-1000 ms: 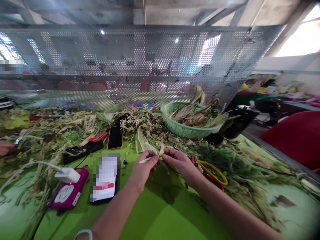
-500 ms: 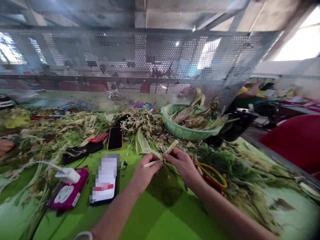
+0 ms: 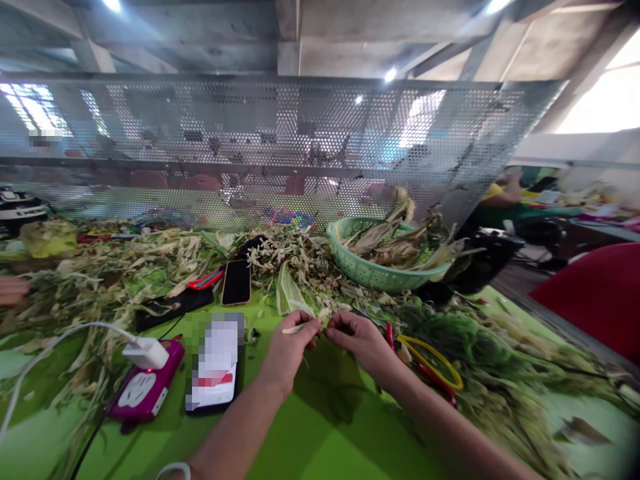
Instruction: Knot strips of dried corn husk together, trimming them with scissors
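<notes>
Over a bright green table [image 3: 320, 440], my left hand [image 3: 290, 347] and my right hand [image 3: 361, 340] meet fingertip to fingertip. Both pinch a narrow pale strip of dried husk [image 3: 296, 327] that juts out to the left of my left fingers. A thin dark cord runs under my right hand. Just behind the hands lies a heap of dried husks and leaves [image 3: 300, 260].
A green plastic basket [image 3: 370, 270] of husks stands at the back right. Yellow-and-red handled scissors [image 3: 430, 363] lie right of my right hand. A phone [image 3: 216, 363], a pink power strip [image 3: 143, 383], another phone [image 3: 237, 282]. Another person's hand [image 3: 11, 290] at far left. Perforated metal screen [image 3: 280, 140] behind.
The husk strip, stretched longer between my hands half a second ago, is now drawn short and my hands are closer together. The camera has tilted slightly up.
</notes>
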Tool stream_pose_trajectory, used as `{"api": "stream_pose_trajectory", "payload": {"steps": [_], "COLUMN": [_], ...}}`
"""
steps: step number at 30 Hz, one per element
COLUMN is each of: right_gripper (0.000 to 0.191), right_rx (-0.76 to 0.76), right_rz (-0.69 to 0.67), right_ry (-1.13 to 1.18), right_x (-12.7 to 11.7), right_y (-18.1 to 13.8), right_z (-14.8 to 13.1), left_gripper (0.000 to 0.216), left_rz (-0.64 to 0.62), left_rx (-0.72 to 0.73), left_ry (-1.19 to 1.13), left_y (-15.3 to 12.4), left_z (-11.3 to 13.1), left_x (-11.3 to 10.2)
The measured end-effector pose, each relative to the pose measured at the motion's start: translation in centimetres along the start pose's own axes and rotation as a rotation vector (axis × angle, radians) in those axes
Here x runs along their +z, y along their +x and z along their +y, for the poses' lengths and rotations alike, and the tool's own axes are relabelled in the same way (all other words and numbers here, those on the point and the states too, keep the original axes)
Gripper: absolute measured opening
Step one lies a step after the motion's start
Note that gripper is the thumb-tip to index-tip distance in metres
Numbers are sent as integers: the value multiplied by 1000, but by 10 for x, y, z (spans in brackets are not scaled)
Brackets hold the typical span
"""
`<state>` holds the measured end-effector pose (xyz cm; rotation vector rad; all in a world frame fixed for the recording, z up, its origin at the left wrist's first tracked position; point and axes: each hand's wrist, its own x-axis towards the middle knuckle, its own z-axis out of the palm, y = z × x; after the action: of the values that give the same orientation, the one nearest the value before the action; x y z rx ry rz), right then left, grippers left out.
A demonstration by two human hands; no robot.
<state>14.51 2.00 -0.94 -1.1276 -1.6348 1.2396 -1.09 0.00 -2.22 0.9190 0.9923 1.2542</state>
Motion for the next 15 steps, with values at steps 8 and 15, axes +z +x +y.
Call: {"api": "stream_pose_trajectory", "payload": {"steps": [8, 15], "right_gripper": [34, 36], "right_rx": [130, 116], "right_rz": [29, 140], "right_ry": [337, 364], "right_x": [2, 3], "right_y": [-5, -4], "right_z": [-7, -5], "left_gripper": [26, 28], "left_rz": [-87, -116], "left_rx": [-12, 6], "left_ry": [30, 72], "left_y": [-4, -5], "left_z": [5, 6], "left_x": [2, 5]}}
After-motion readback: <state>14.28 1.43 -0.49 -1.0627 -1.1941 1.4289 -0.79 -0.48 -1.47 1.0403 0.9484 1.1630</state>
